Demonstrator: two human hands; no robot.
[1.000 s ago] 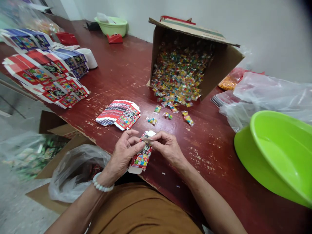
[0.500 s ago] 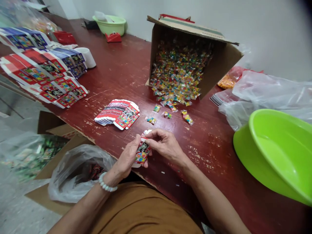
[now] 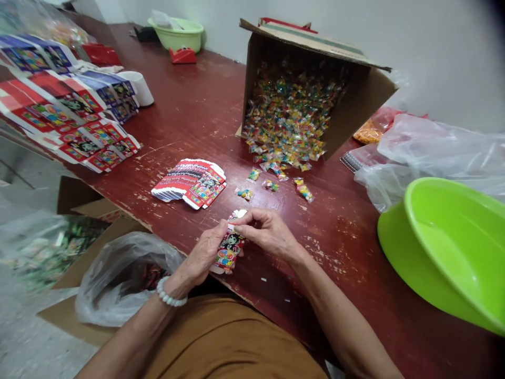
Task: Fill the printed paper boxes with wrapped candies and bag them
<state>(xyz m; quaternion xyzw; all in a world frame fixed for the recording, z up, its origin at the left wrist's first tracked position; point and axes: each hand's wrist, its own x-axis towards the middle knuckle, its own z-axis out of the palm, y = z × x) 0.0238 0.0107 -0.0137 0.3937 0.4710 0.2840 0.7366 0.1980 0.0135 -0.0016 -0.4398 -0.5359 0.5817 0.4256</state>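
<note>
My left hand [image 3: 205,252] grips a small red printed cardboard box [image 3: 229,247] from the side, just above the table edge. My right hand [image 3: 268,231] pinches the box's white top end between fingertips and thumb. The box carries a cartoon portrait and colourful lettering, and my fingers hide its upper part. Beyond my hands lies a stack of flat red box blanks [image 3: 188,184]. Several wrapped sweets [image 3: 244,194] lie loose on the red wooden table [image 3: 335,273], spilling from a tipped cardboard carton [image 3: 292,105].
Stacks of red and blue printed boxes [image 3: 67,110] stand at the left. A lime-green basin [image 3: 445,252] sits at the right beside a clear plastic bag [image 3: 437,152]. A clear plastic bag [image 3: 122,284] hangs below the near table edge, and a paler green basin [image 3: 175,31] stands at the back.
My right hand has moved left onto the box's top end, and my left hand has turned the box more upright. The view has shifted slightly.
</note>
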